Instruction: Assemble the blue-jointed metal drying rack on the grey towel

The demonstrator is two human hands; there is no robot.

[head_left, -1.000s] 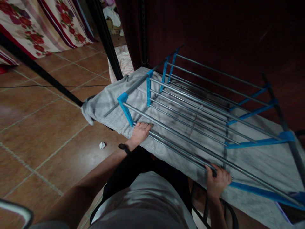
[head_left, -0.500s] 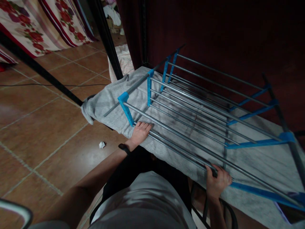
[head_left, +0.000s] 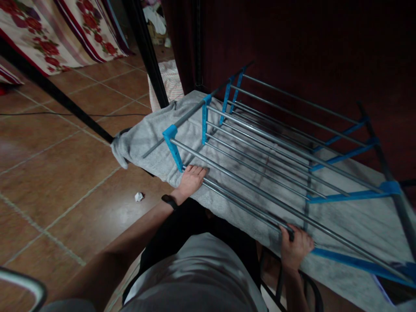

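Note:
A drying rack of grey metal rods and blue plastic brackets lies in front of me. A grey towel is spread under its rods and hangs over the left end. My left hand rests on the towel's near edge by the lowest rod, fingers curled over it. My right hand is closed around the nearest rod and the towel edge, further right.
Brown tiled floor lies to the left with a small crumpled white scrap on it. Black frame poles rise at the upper left. A floral cloth hangs at the far left. A dark red curtain stands behind the rack.
Almost nothing has moved. Both hands stay in the same places on the rack and towel; the view has shifted very slightly.

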